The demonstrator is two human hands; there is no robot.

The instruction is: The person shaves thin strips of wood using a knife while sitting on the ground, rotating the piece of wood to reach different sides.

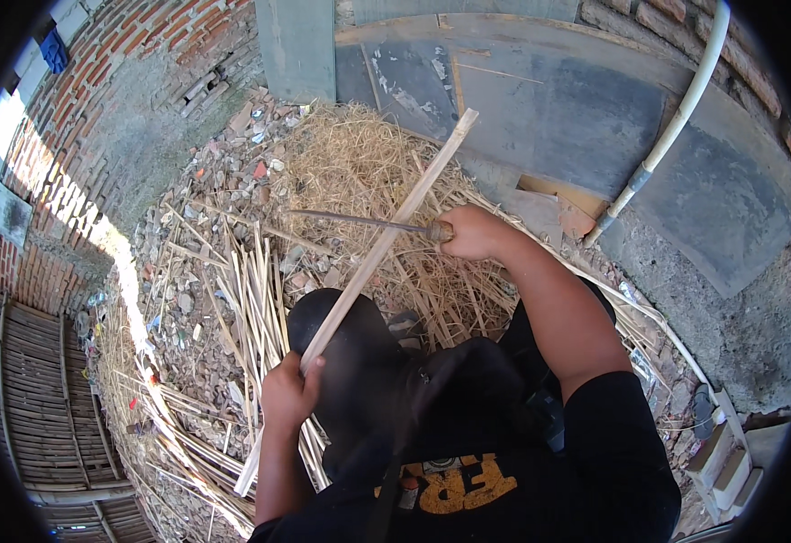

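Note:
A long pale bamboo strip [373,255] slants up and to the right across my lap. My left hand [289,395] is closed around its lower part, beside my knee. In my right hand [473,233] is the handle of a long, thin-bladed knife [341,217], its dark blade pointing left. Blade and strip cross near the handle; whether they touch, I cannot tell. Beneath them lies a heap of curly bamboo shavings [346,163]. Several split bamboo strips [255,285] rest on the ground left of my knee.
Broken brick and stone rubble [178,308] covers the ground. Grey panels [549,109] and a pale pipe [676,127] lean at the back right. A brick wall [133,109] rises at the left, above a slatted bamboo screen [33,380]. Stacked blocks [721,462] stand at the lower right.

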